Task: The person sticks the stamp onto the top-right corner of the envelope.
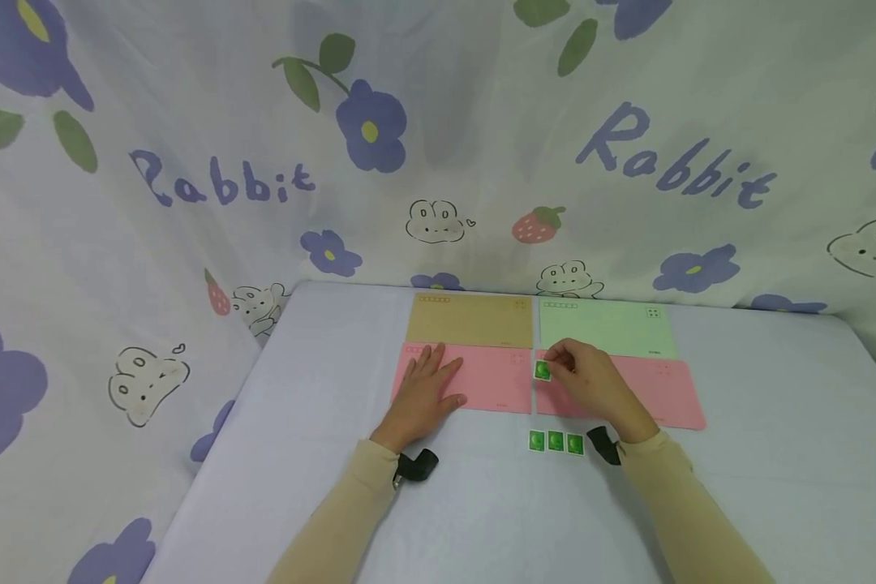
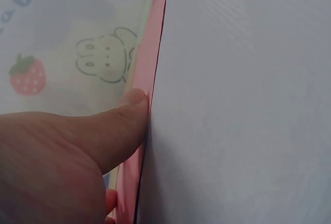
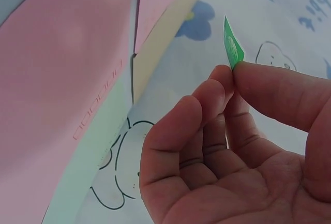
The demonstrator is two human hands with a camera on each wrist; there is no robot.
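My left hand (image 1: 425, 397) lies with spread fingers on the left pink envelope (image 1: 489, 385); in the left wrist view its thumb rests at that envelope's near edge. My right hand (image 1: 591, 380) pinches a small green stamp (image 1: 543, 371) between thumb and fingertips, the other fingers curled in. In the right wrist view the stamp (image 3: 233, 43) stands up from the pinch, raised off the paper. From the head, it overlaps the left end of the right pink envelope (image 1: 650, 393). Three more green stamps (image 1: 556, 441) lie in a row in front of the envelopes.
Behind the pink envelopes lie a tan envelope (image 1: 470, 322) at left and a pale green envelope (image 1: 602, 328) at right. All sit on a white-covered table (image 1: 766, 381). A patterned curtain (image 1: 482, 146) hangs at the back and left. Black wrist cameras sit below both hands.
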